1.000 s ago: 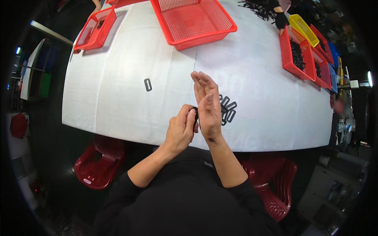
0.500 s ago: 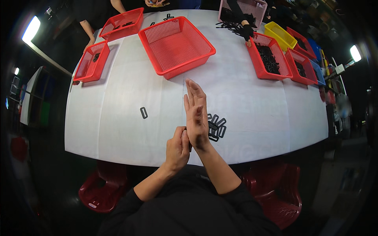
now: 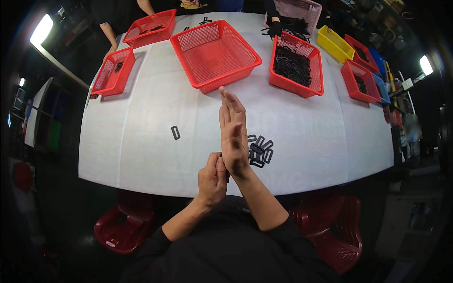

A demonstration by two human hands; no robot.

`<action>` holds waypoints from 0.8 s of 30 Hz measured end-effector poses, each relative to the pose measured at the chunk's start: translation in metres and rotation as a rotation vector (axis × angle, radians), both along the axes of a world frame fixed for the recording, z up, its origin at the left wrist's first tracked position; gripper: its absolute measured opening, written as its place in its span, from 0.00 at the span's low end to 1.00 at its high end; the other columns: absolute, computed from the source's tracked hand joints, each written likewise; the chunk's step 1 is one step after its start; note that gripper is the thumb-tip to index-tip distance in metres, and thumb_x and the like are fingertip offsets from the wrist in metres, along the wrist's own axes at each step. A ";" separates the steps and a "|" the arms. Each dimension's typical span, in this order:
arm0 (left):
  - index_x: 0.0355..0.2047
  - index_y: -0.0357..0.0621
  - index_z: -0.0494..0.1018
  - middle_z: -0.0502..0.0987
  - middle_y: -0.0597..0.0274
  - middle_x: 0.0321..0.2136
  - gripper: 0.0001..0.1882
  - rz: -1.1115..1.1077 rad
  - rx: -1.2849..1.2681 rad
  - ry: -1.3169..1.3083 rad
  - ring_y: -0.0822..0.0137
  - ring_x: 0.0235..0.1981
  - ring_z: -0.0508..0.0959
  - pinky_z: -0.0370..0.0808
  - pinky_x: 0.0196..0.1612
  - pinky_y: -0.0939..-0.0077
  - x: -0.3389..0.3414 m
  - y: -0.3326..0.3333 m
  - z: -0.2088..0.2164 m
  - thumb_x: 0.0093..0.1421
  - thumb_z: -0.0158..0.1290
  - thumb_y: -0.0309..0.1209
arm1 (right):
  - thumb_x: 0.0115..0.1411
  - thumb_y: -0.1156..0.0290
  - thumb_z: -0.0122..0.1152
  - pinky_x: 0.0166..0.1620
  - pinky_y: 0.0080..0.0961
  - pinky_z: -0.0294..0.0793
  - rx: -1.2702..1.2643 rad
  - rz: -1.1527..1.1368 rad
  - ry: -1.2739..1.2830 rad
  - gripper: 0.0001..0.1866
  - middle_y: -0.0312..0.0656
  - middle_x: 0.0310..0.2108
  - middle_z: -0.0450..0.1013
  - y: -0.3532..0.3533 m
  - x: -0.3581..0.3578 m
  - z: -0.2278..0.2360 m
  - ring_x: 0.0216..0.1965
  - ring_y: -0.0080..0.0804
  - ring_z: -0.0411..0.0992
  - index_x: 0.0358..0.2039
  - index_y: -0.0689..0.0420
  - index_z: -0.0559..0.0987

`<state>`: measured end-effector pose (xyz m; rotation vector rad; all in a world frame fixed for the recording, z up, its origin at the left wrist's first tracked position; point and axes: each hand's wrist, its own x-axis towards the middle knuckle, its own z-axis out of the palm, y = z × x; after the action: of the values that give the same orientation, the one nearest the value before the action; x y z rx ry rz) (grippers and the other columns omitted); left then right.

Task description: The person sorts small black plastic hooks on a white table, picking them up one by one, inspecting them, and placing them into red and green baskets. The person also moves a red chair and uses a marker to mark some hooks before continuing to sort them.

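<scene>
Both hands have stayed pressed together above the near edge of the white table (image 3: 141, 155) while the view has tipped up, bringing more red baskets into sight beyond them. Straight ahead of the fingertips stands the big empty red basket (image 3: 214, 54), and just right of the right hand (image 3: 234, 137), held flat with fingers stretched out, lies a small pile of black buckles (image 3: 259, 151). Curled shut, the left hand (image 3: 212, 181) pinches a small black piece against the right palm's heel; a lone black buckle (image 3: 175, 132) lies off to its left.
</scene>
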<state>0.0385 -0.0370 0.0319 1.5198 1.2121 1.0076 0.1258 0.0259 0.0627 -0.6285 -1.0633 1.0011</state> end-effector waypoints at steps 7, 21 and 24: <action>0.33 0.36 0.67 0.71 0.55 0.14 0.11 0.142 0.141 0.029 0.66 0.15 0.72 0.67 0.20 0.73 -0.006 0.007 0.001 0.65 0.36 0.30 | 0.60 0.41 0.39 0.65 0.40 0.33 0.070 0.030 -0.057 0.39 0.48 0.62 0.46 -0.010 -0.013 -0.004 0.66 0.42 0.37 0.60 0.59 0.52; 0.31 0.37 0.65 0.69 0.55 0.12 0.12 0.041 -0.015 0.070 0.59 0.12 0.71 0.65 0.18 0.69 -0.005 -0.011 -0.001 0.65 0.37 0.33 | 0.60 0.41 0.39 0.65 0.39 0.34 0.033 0.025 -0.062 0.40 0.49 0.62 0.45 -0.016 -0.006 -0.012 0.66 0.42 0.38 0.61 0.60 0.51; 0.31 0.37 0.65 0.69 0.54 0.12 0.13 0.157 0.136 0.031 0.60 0.12 0.70 0.65 0.18 0.70 -0.004 0.000 -0.012 0.66 0.36 0.33 | 0.60 0.41 0.39 0.65 0.39 0.33 0.040 0.069 -0.117 0.40 0.49 0.63 0.45 -0.026 -0.010 -0.016 0.66 0.43 0.38 0.61 0.60 0.51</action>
<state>0.0349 -0.0375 0.0201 1.5679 1.3240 1.1948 0.1160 -0.0004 0.0467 -0.6273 -1.2117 1.0099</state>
